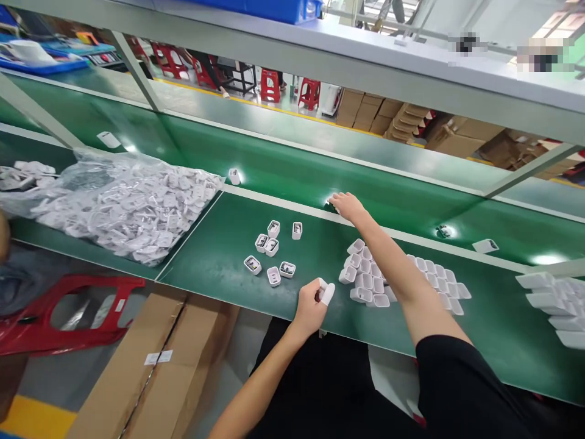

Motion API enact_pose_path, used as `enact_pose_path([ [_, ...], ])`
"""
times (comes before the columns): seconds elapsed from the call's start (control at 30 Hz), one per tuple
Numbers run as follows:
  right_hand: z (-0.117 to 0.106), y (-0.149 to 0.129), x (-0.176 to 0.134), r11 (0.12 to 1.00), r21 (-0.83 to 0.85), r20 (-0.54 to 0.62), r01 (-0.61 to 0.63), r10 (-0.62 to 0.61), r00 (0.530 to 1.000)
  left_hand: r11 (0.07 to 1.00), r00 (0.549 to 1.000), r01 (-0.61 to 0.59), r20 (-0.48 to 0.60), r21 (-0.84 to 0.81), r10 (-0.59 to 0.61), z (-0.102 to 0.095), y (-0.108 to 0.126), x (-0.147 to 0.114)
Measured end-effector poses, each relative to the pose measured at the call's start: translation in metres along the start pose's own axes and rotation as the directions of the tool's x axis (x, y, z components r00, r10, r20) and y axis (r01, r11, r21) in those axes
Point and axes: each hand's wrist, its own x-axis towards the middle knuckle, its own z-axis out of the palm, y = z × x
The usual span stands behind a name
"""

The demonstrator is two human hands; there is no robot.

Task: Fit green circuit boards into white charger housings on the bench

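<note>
Seven white cases (272,246) stand loosely grouped on the middle of the green desk (219,268); six show dark parts inside, and the nearest one looks pale within. The right hand (350,206) stretches to the far green strip (283,192), its fingers bent down at one small dark part (328,206); I cannot tell whether they pinch it. The left hand (311,305) is curled at the near edge, with white at the thumb and fingertip; whether it grips anything is unclear.

To the right lies a cluster of open white shells (364,280), partly behind the right forearm and uncountable, with a second cluster (555,305) at the right edge. One clear bag (137,201) of countless white pieces fills the left. Along the strip sit three white pieces (485,246) and another dark part (443,231).

Near left on the floor are one long carton (132,366) and a red plastic frame (59,314). Far off stand several red stools (270,85) and stacked cardboard (365,113).
</note>
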Motion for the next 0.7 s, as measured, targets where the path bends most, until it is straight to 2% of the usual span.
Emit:
enact_pose_path([
  [0.1, -0.013, 0.007, -0.010, 0.984, 0.160, -0.115, -0.084, 0.103, 0.988, 1.000, 1.000, 0.003, -0.004, 0.000, -0.003, -0.001, -0.003, -0.001],
  [0.2, -0.028, 0.008, -0.044, 0.931, 0.356, -0.223, -0.082, 0.170, 0.960, 1.000, 1.000, 0.014, -0.019, -0.006, -0.014, -0.002, -0.006, 0.007],
  [0.3, -0.038, -0.003, -0.101, 0.850, 0.527, -0.298, 0.019, 0.164, 0.940, 1.000, 1.000, 0.005, 0.019, 0.006, -0.005, -0.001, 0.000, 0.037],
  [0.37, -0.041, -0.013, -0.144, 0.789, 0.609, -0.349, 0.080, 0.176, 0.920, 0.994, 0.991, -0.093, 0.102, 0.061, 0.086, 0.003, 0.010, 0.071],
  [0.43, -0.041, -0.021, -0.182, 0.738, 0.664, -0.391, 0.117, 0.210, 0.896, 0.954, 0.949, -0.274, 0.194, 0.120, 0.248, 0.012, 0.021, 0.109],
  [0.5, -0.040, -0.024, -0.211, 0.682, 0.716, -0.429, 0.146, 0.265, 0.863, 0.920, 0.899, -0.371, 0.297, 0.127, 0.321, 0.022, 0.028, 0.143],
  [0.57, -0.038, -0.020, -0.230, 0.602, 0.777, -0.461, 0.185, 0.344, 0.818, 0.914, 0.853, -0.389, 0.420, 0.115, 0.310, 0.030, 0.027, 0.167],
  [0.63, -0.035, -0.013, -0.238, 0.528, 0.822, -0.469, 0.214, 0.414, 0.780, 0.925, 0.816, -0.366, 0.513, 0.104, 0.265, 0.032, 0.021, 0.180],
  [0.7, -0.028, -0.006, -0.238, 0.507, 0.836, -0.460, 0.209, 0.438, 0.772, 0.937, 0.804, -0.335, 0.549, 0.100, 0.229, 0.031, 0.013, 0.185],
])
